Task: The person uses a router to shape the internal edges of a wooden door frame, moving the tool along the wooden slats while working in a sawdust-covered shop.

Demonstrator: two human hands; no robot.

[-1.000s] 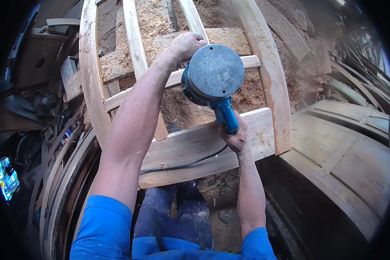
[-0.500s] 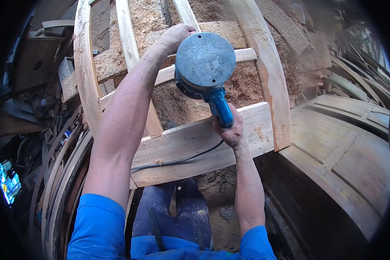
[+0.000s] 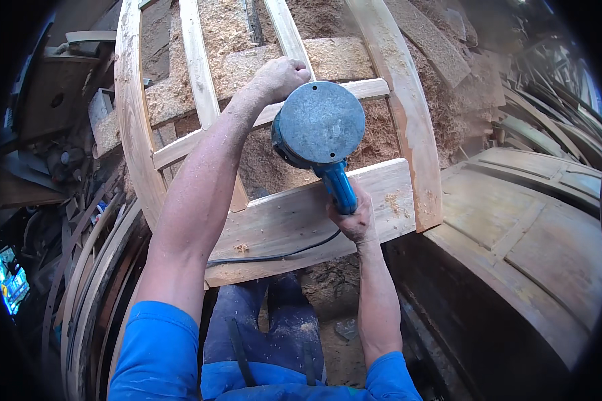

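A blue corded router [image 3: 322, 122], its round grey metal top facing up, is over the wooden door frame [image 3: 381, 190], just on my side of a cross rail. My right hand [image 3: 356, 217] is wrapped round its blue rear handle. At the router's far left edge, my left hand [image 3: 281, 79] is closed and moves with the tool; its fingertips and the part it grips are hidden. Beneath the router, the bit and base are out of sight. A black cord [image 3: 274, 256] runs left from the handle across the wide bottom rail.
Sawdust [image 3: 328, 53] and wood shavings cover the boards under the frame. A panelled wooden door [image 3: 535, 234] stands at the right. Thin wood strips [image 3: 555, 127] are heaped at the far right, and curved wooden pieces [image 3: 93, 294] stack at the left.
The router has come nearer to me, from over the cross rail to mostly this side of it. Both hands have moved with it, and the frame has shifted slightly in view.
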